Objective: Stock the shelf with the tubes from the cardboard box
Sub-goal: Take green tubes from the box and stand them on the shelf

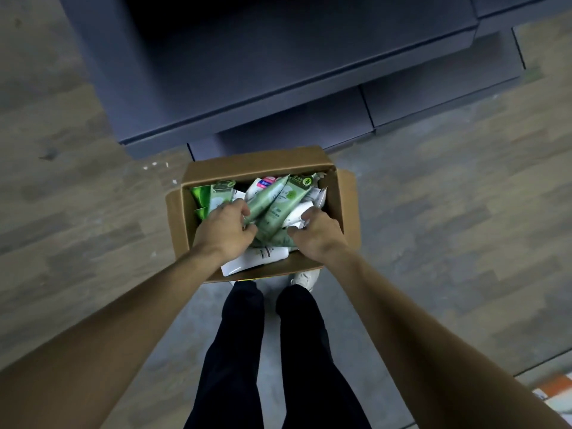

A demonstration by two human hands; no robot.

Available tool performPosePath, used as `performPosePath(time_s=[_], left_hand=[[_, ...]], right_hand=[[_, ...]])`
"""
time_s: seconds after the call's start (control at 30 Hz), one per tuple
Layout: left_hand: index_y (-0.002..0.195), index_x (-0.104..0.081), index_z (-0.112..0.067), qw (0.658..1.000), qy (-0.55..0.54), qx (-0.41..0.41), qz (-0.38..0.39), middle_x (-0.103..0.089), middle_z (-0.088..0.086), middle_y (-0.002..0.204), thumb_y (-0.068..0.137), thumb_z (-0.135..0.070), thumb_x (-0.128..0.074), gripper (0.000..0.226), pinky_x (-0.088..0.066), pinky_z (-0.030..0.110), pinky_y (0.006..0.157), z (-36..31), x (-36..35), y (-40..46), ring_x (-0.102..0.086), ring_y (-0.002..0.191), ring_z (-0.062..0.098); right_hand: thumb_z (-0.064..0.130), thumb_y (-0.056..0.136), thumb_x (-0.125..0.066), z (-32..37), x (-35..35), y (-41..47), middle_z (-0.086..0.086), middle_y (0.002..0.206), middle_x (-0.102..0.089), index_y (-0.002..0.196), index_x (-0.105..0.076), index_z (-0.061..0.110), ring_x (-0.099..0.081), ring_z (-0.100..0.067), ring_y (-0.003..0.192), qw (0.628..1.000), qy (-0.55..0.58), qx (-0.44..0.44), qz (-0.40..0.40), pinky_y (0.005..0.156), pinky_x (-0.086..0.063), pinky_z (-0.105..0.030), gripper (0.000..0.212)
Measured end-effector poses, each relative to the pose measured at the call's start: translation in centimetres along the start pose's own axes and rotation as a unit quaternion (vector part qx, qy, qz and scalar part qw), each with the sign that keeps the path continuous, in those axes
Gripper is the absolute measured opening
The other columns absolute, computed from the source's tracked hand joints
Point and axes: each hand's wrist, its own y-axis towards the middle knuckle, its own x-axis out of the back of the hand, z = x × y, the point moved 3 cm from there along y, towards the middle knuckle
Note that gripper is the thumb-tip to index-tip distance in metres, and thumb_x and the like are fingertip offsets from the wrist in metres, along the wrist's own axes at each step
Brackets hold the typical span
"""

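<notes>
Head view, looking straight down. Open cardboard box [342, 205] sits on the floor [77, 212] just in front of the person's feet, flaps folded outward. Box holds a loose heap of tubes: pale green tubes [274, 199] lying diagonally across the middle, a bright green pack [199, 199] against the left wall, white tubes with pink labels [261, 184] toward the far side, and a white tube [253, 258] lying flat along the near wall.

Both hands are inside the box. Left hand [224, 229]: fingers curled around the lower ends of the pale green tubes, grasping them. Right hand [312, 232]: fingers curled over a white tube [297, 216] at the right of the heap, gripping it.

Dark grey shelf [278, 72] stands directly beyond the box, its tiers stepping toward the camera; the visible tiers carry no tubes. All tubes seen are in the box.

Dark trousers [238, 351] and one white shoe [305, 278] visible below the box. Image slightly blurred.
</notes>
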Motion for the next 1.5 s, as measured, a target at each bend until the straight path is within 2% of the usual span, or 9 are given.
performPosePath(time_s=[0.13,0.27,0.43,0.7,0.83,0.97,1.17,1.33,1.5], left_hand=[[0.113,-0.057,-0.016,0.996,0.071,-0.053,-0.03,-0.056,0.007,0.115,0.084,-0.024,-0.066,0.031,-0.05,0.041,0.086,-0.4,0.0,2.2,-0.055,0.11,0.028],[0.122,-0.057,-0.017,0.994,0.088,-0.061,-0.011,-0.056,0.008,0.117,0.085,-0.025,-0.067,0.039,-0.049,0.039,0.087,-0.4,-0.6,3.6,-0.056,0.111,0.029],[0.127,-0.055,-0.021,0.989,0.133,-0.069,-0.003,-0.054,0.005,0.118,0.086,-0.027,-0.067,0.044,-0.049,0.038,0.084,-0.1,-1.3,4.4,-0.058,0.108,0.03],[0.119,-0.058,-0.018,0.98,0.178,-0.083,-0.02,-0.059,0.004,0.111,0.085,-0.034,-0.069,0.039,-0.053,0.041,0.082,-0.4,-1.3,5.6,-0.062,0.102,0.031],[0.115,-0.06,-0.018,0.975,0.203,-0.081,-0.036,-0.059,0.005,0.108,0.085,-0.04,-0.07,0.039,-0.05,0.038,0.078,-0.7,-1.8,5.9,-0.062,0.1,0.032],[0.114,-0.061,-0.016,0.964,0.252,-0.069,-0.038,-0.059,0.008,0.112,0.085,-0.038,-0.07,0.038,-0.045,0.036,0.077,-1.2,-2.2,6.4,-0.062,0.103,0.033],[0.115,-0.062,-0.015,0.937,0.335,-0.081,-0.06,-0.061,0.008,0.113,0.09,-0.028,-0.065,0.029,-0.047,0.036,0.077,-1.9,-2.9,6.5,-0.064,0.103,0.031],[0.116,-0.062,-0.016,0.952,0.3,-0.042,-0.041,-0.062,0.007,0.114,0.087,-0.035,-0.07,0.036,-0.045,0.034,0.075,-2.6,-1.9,5.1,-0.065,0.102,0.031],[0.111,-0.068,-0.023,0.99,0.132,0.04,-0.031,-0.07,0.006,0.108,0.08,-0.044,-0.074,0.038,-0.052,0.032,0.077,-2.9,0.9,2.0,-0.067,0.101,0.029]], right_hand=[[0.035,0.091,-0.061,0.6,-0.9,2.0,-0.006,0.113,-0.056,0.129,-0.049,0.014,-0.058,-0.023,0.096,0.997,0.071,-0.025,-0.017,0.079,-0.044,-0.027,0.045],[0.043,0.084,-0.067,0.9,-2.5,4.1,-0.006,0.11,-0.065,0.117,-0.057,0.013,-0.066,-0.027,0.1,0.99,0.123,-0.047,-0.046,0.09,-0.055,-0.037,0.046],[0.05,0.081,-0.066,0.6,-3.5,5.4,-0.009,0.102,-0.069,0.105,-0.065,0.013,-0.069,-0.026,0.087,0.989,0.115,-0.063,-0.065,0.081,-0.058,-0.034,0.044],[0.046,0.084,-0.067,0.4,-3.6,6.8,-0.008,0.102,-0.07,0.107,-0.068,0.012,-0.07,-0.024,0.09,0.991,0.107,-0.053,-0.056,0.082,-0.058,-0.031,0.041],[0.046,0.081,-0.067,0.9,-3.9,7.4,-0.01,0.103,-0.071,0.108,-0.067,0.01,-0.07,-0.026,0.093,0.989,0.127,-0.053,-0.046,0.085,-0.058,-0.038,0.045],[0.05,0.072,-0.076,0.6,-4.3,8.0,-0.01,0.105,-0.069,0.108,-0.066,0.011,-0.072,-0.025,0.084,0.979,0.173,-0.094,-0.053,0.077,-0.061,-0.037,0.054],[0.05,0.076,-0.075,0.4,-4.4,8.1,-0.01,0.106,-0.069,0.11,-0.064,0.01,-0.071,-0.027,0.092,0.984,0.139,-0.087,-0.065,0.08,-0.06,-0.036,0.054],[0.04,0.082,-0.075,-0.1,-2.9,5.4,-0.009,0.113,-0.067,0.115,-0.06,0.012,-0.067,-0.028,0.099,0.989,0.108,-0.058,-0.085,0.074,-0.05,-0.024,0.046],[0.032,0.087,-0.07,0.6,0.5,0.0,-0.011,0.107,-0.067,0.111,-0.052,0.012,-0.062,-0.03,0.102,0.984,0.082,0.028,-0.154,0.083,-0.051,-0.034,0.035]])
